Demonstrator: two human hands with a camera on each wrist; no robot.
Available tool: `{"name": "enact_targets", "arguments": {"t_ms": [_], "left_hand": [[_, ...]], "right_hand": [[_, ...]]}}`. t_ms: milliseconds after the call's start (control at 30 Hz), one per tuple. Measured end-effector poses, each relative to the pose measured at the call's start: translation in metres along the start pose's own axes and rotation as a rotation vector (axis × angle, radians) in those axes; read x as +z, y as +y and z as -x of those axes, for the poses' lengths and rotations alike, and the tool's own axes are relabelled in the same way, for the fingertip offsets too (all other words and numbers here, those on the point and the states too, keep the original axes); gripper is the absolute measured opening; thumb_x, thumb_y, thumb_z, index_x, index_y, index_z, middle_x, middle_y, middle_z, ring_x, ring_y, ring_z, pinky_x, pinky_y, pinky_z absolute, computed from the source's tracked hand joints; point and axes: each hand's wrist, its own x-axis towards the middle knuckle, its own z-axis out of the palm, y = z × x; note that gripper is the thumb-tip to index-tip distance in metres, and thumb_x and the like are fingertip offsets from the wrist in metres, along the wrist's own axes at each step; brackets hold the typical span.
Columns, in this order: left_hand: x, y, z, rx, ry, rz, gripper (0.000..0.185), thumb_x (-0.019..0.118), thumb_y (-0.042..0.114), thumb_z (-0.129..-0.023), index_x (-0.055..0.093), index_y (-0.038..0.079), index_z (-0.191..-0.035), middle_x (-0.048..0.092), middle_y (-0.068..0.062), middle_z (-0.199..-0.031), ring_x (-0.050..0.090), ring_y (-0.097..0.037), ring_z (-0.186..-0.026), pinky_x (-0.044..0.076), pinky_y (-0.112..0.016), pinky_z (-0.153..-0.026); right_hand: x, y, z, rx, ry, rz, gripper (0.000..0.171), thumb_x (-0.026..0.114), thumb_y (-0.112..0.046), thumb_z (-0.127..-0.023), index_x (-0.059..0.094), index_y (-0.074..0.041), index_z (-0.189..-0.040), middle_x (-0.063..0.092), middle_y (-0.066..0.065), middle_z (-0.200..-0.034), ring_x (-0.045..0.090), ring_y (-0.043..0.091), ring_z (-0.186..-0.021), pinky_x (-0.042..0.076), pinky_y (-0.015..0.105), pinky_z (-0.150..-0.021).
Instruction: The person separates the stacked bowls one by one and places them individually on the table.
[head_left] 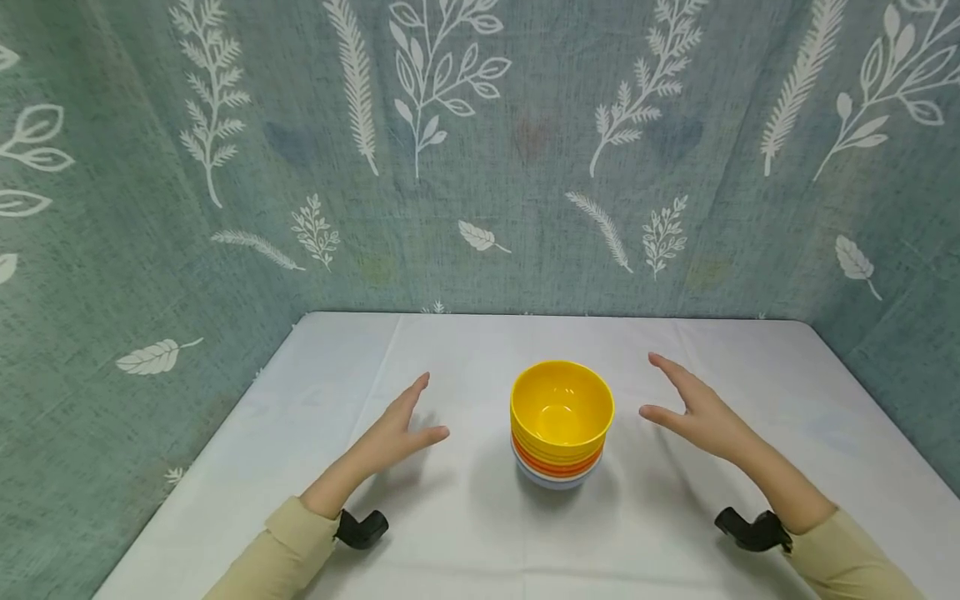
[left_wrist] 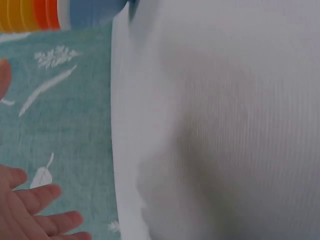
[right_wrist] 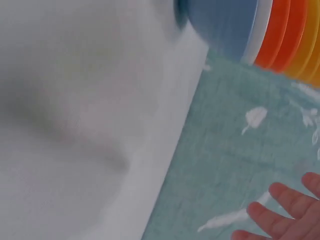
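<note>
A stack of nested bowls (head_left: 562,404) stands upright on the white table, yellow ones on top, orange below, then a white rim and a blue-grey bowl (head_left: 553,481) at the bottom. To its left my left hand (head_left: 393,433) is held with fingers and thumb spread apart, touching nothing. On the other side my right hand (head_left: 701,412) is spread in the same way, apart from the stack. Both wrist views catch the side of the stack, its blue-grey bowl (left_wrist: 95,11) in the left one and its orange bowls (right_wrist: 280,35) in the right one.
A white cloth covers the table (head_left: 465,533), whose far edge meets a green-grey curtain (head_left: 525,242) with white leaf prints. The curtain also hangs along both sides. Each wrist carries a black camera mount (head_left: 362,529) close over the cloth.
</note>
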Motion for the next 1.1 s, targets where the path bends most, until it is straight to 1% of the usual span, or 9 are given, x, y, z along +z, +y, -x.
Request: {"name": "enact_targets", "arguments": {"t_ms": [100, 267, 433, 533, 667, 833, 1000, 1100], "left_hand": [[0.008, 0.007, -0.003, 0.007, -0.004, 0.055, 0.093, 0.066, 0.043, -0.080, 0.010, 0.014, -0.148, 0.023, -0.007, -0.150, 0.020, -0.031, -0.137, 0.022, -0.056, -0.105], [0.019, 0.021, -0.006, 0.017, -0.026, 0.075, 0.090, 0.070, 0.036, -0.079, 0.014, 0.017, -0.148, 0.028, -0.005, -0.149, 0.025, -0.032, -0.135, 0.024, -0.058, -0.104], [0.033, 0.026, -0.010, 0.032, -0.077, 0.097, 0.089, 0.070, 0.036, -0.079, 0.016, 0.020, -0.147, 0.030, -0.004, -0.147, 0.028, -0.032, -0.133, 0.026, -0.057, -0.103], [0.039, 0.028, -0.011, 0.044, -0.104, 0.123, 0.088, 0.070, 0.036, -0.079, 0.017, 0.020, -0.147, 0.032, -0.004, -0.147, 0.030, -0.032, -0.132, 0.027, -0.058, -0.103], [0.044, 0.034, -0.011, 0.068, -0.123, 0.161, 0.087, 0.071, 0.033, -0.079, 0.019, 0.019, -0.147, 0.033, -0.006, -0.146, 0.031, -0.032, -0.132, 0.026, -0.056, -0.104], [0.050, 0.041, -0.012, 0.088, -0.125, 0.175, 0.087, 0.072, 0.032, -0.077, 0.020, 0.019, -0.146, 0.035, -0.005, -0.145, 0.033, -0.031, -0.131, 0.026, -0.054, -0.105], [0.059, 0.046, -0.014, 0.096, -0.146, 0.196, 0.089, 0.073, 0.031, -0.076, 0.021, 0.016, -0.146, 0.036, -0.005, -0.144, 0.034, -0.031, -0.130, 0.027, -0.055, -0.104], [0.065, 0.050, -0.015, 0.095, -0.171, 0.207, 0.092, 0.073, 0.033, -0.076, 0.017, 0.015, -0.147, 0.035, -0.005, -0.144, 0.034, -0.031, -0.130, 0.028, -0.055, -0.103]], "right_hand": [[0.004, -0.012, -0.002, -0.049, -0.007, -0.045, 0.078, 0.063, -0.034, -0.085, 0.021, -0.005, -0.145, 0.028, 0.020, -0.146, 0.028, 0.043, -0.130, 0.031, 0.064, -0.095], [0.009, -0.028, -0.003, -0.111, -0.021, -0.089, 0.077, 0.066, -0.030, -0.083, 0.024, -0.009, -0.145, 0.030, 0.017, -0.146, 0.030, 0.041, -0.129, 0.031, 0.064, -0.095], [0.015, -0.034, -0.001, -0.129, -0.035, -0.109, 0.078, 0.068, -0.028, -0.082, 0.025, -0.012, -0.144, 0.029, 0.015, -0.146, 0.030, 0.040, -0.130, 0.032, 0.064, -0.094], [0.019, -0.036, -0.001, -0.140, -0.043, -0.134, 0.077, 0.069, -0.027, -0.081, 0.026, -0.012, -0.144, 0.030, 0.014, -0.146, 0.031, 0.040, -0.129, 0.033, 0.064, -0.094], [0.023, -0.039, -0.001, -0.142, -0.058, -0.169, 0.078, 0.069, -0.028, -0.081, 0.026, -0.013, -0.144, 0.031, 0.013, -0.146, 0.031, 0.040, -0.129, 0.033, 0.064, -0.094], [0.027, -0.042, -0.001, -0.147, -0.065, -0.188, 0.080, 0.070, -0.028, -0.080, 0.025, -0.012, -0.144, 0.031, 0.013, -0.146, 0.032, 0.040, -0.128, 0.032, 0.065, -0.093], [0.032, -0.045, -0.001, -0.155, -0.058, -0.204, 0.082, 0.070, -0.028, -0.080, 0.023, -0.011, -0.144, 0.031, 0.013, -0.145, 0.031, 0.037, -0.130, 0.029, 0.062, -0.099], [0.034, -0.047, -0.002, -0.155, -0.053, -0.214, 0.082, 0.070, -0.028, -0.080, 0.023, -0.010, -0.144, 0.030, 0.015, -0.146, 0.029, 0.038, -0.131, 0.028, 0.060, -0.100]]}}
